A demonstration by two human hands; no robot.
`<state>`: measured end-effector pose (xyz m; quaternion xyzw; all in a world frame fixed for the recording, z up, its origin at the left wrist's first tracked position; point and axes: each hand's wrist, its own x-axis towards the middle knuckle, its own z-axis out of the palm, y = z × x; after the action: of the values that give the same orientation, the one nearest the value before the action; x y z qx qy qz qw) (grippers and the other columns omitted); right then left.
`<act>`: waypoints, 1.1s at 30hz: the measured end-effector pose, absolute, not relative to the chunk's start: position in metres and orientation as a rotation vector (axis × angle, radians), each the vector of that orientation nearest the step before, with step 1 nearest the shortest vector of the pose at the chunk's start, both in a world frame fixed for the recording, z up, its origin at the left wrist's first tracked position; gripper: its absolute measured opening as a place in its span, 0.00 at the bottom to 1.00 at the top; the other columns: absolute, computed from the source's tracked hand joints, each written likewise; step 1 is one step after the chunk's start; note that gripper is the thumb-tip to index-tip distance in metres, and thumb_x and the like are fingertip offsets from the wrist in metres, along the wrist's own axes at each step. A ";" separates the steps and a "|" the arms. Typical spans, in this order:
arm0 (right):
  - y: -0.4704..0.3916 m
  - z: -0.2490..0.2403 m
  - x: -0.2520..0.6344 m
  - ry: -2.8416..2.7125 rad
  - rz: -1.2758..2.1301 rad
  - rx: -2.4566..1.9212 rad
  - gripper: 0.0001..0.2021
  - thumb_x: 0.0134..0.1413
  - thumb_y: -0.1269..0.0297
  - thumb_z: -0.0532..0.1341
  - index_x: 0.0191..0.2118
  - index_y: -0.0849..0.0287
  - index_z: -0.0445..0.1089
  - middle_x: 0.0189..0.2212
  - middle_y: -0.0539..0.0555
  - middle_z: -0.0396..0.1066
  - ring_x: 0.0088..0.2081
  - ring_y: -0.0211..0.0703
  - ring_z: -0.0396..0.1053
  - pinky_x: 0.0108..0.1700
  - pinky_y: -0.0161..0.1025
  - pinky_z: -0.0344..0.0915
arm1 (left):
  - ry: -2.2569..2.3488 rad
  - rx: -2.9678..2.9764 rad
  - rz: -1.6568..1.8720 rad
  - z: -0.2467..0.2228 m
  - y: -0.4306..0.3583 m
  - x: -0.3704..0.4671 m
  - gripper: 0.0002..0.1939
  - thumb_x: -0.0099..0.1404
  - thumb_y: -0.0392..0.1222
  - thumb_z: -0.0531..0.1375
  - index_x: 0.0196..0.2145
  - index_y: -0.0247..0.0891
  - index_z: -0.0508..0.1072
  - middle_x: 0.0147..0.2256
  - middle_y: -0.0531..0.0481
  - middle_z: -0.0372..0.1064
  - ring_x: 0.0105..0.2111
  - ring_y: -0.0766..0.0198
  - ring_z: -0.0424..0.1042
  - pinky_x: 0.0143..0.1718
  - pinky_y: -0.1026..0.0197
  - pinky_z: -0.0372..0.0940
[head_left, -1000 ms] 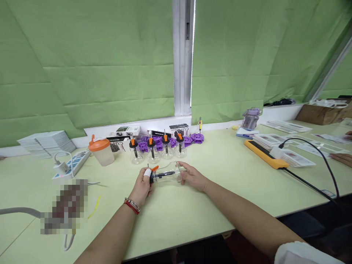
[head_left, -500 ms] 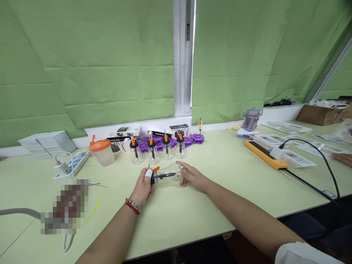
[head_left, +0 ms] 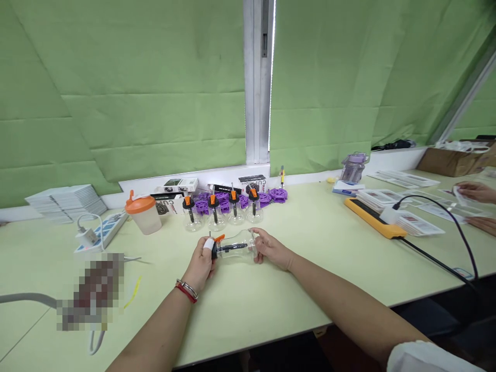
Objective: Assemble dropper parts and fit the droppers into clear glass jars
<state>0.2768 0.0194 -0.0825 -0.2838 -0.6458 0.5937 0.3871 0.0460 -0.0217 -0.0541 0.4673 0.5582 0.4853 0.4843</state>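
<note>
A clear glass bottle (head_left: 236,245) with a black cap, an orange lever and a dark inner tube lies sideways between my hands, above the table. My left hand (head_left: 202,262) grips its capped end, a white wrap on the thumb. At the other end, my right hand (head_left: 270,248) holds the base between thumb and fingers. Behind it stand several similar upright bottles (head_left: 214,221) with black and orange tops. Purple plastic parts (head_left: 278,195) lie behind those bottles.
An orange-lidded cup (head_left: 144,214) and a white power strip (head_left: 110,230) are left; a yellow-orange power strip (head_left: 374,219) with black cables is right. White booklets (head_left: 65,201) sit far left. Another person's hands (head_left: 475,191) handle papers at the far right.
At the far right, another person's hand has come into view holding something white. My hands and the bottle have barely moved.
</note>
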 end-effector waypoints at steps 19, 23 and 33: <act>0.017 -0.079 0.275 -1.661 1.521 -0.805 0.38 0.53 0.44 0.58 0.64 0.59 0.46 0.27 0.49 0.67 0.21 0.33 0.64 0.23 0.33 0.59 | 1.364 1.145 1.181 -0.060 -0.020 0.044 0.17 0.63 0.54 0.48 0.43 0.41 0.61 0.18 0.61 0.51 0.12 0.72 0.48 0.11 0.70 0.47; 0.018 -0.081 0.276 -1.671 1.496 -0.840 0.40 0.52 0.39 0.54 0.63 0.61 0.49 0.24 0.49 0.66 0.19 0.33 0.62 0.21 0.33 0.56 | 1.382 1.132 1.162 -0.057 -0.022 0.047 0.17 0.63 0.53 0.48 0.44 0.41 0.61 0.18 0.61 0.52 0.12 0.72 0.48 0.11 0.70 0.47; 0.021 -0.080 0.282 -1.569 1.568 -0.675 0.38 0.40 0.54 0.70 0.58 0.52 0.59 0.53 0.57 0.59 0.31 0.32 0.59 0.32 0.34 0.63 | 1.390 1.135 1.179 -0.055 -0.022 0.048 0.16 0.62 0.52 0.49 0.43 0.41 0.61 0.17 0.61 0.51 0.12 0.72 0.48 0.11 0.70 0.47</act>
<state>0.2823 0.0206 -0.0802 -0.2670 -0.6202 0.6197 0.4001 0.0477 -0.0225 -0.0551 0.4645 0.5692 0.4825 0.4770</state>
